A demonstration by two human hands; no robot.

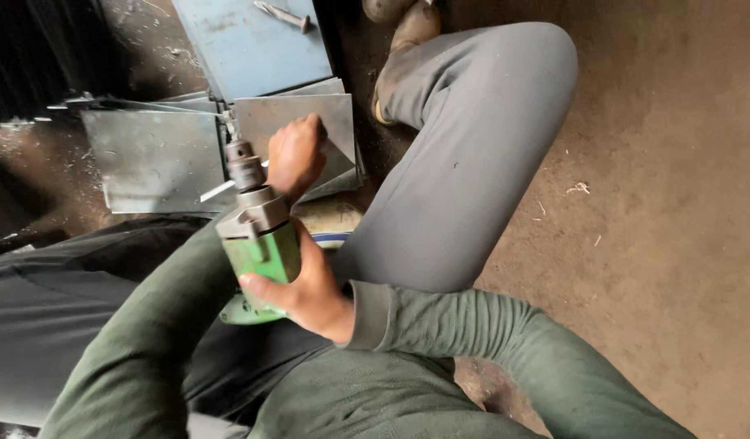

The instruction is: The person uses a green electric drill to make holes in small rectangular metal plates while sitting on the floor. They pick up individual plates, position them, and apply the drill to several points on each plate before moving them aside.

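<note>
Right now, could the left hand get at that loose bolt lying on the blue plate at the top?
Probably not easily. The left hand is closed by the drill chuck, and the bolt lies well beyond it on the blue plate. Nothing blocks the way, but it must let go and stretch.

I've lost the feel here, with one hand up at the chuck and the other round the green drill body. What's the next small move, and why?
Probably finish at the chuck before anything else. The left hand is closed beside it, a thin metal rod sticks out just below, and the right hand only steadies the green drill. Its nose points at the steel plates; whether a bit is fitted can't be seen.
</note>
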